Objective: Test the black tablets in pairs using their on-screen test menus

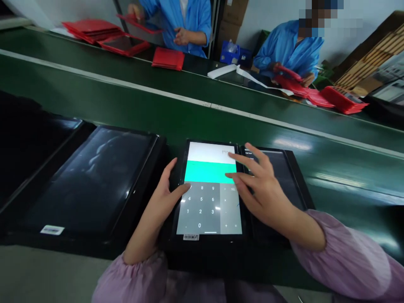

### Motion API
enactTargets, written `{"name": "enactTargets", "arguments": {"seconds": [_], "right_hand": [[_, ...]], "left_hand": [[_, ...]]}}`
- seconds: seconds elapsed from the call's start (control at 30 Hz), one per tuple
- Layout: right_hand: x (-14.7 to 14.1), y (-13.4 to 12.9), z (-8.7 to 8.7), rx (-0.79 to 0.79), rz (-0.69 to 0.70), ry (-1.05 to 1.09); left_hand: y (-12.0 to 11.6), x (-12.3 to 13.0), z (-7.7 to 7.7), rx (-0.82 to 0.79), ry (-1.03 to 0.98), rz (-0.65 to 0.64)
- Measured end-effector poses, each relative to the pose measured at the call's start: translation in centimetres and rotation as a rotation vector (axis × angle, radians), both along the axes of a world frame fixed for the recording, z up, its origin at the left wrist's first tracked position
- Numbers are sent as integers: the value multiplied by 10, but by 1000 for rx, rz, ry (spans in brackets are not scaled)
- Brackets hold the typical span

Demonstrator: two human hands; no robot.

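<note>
Tablet [198, 219] with a lit calculator page, lying face up near the body, between a larger dark panel [94, 181] on the left and a dim second tablet [284, 185] on the right. Shows a white strip at the top, a green band below and a grey keypad beneath, with a printed label [191, 237] on the black lower border.

For good touches, best to tap with one fingertip at a time, lightly and squarely, keeping spare fingers lifted clear of the glass. Worth minding the left thumb [181, 192], close over the 7 key: apt to cause a stray entry if pressed. Better to steady by the black frame than by the screen.

Left hand [160, 200] beside the left edge, wrist angled up from below, thumb reaching inward over the keypad's edge, forefinger raised and apart. Grip open rather than clenched; impossible to tell how firmly the thumb bears, if at all.

Right hand [265, 189] palm down, coming in from the right, partly over the second tablet. Fingers fanned, two tips at the white strip and green band; grip released, with nothing grasped. Hard to tell actual contact from a close hover. Forearm slanting in low, a relaxed pose for light taps.
</note>
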State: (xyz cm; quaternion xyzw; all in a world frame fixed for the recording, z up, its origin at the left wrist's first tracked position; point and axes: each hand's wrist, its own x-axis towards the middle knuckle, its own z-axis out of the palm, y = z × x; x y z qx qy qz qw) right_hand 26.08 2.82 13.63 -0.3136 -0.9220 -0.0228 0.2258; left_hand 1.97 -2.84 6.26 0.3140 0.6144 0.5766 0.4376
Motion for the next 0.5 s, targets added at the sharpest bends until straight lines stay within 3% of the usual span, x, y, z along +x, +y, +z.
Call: {"name": "enactTargets", "arguments": {"seconds": [0.17,0.33,0.5], "right_hand": [[11,8,-3,-20,-68,-38],[-2,9,-5,-21,-15,-86],[1,11,-4,-1,-115,-82]], "left_hand": [[5,-5,-10,118,-79,33],[10,-8,-14,92,-43,79],[10,-7,-12,63,12,140]]}}
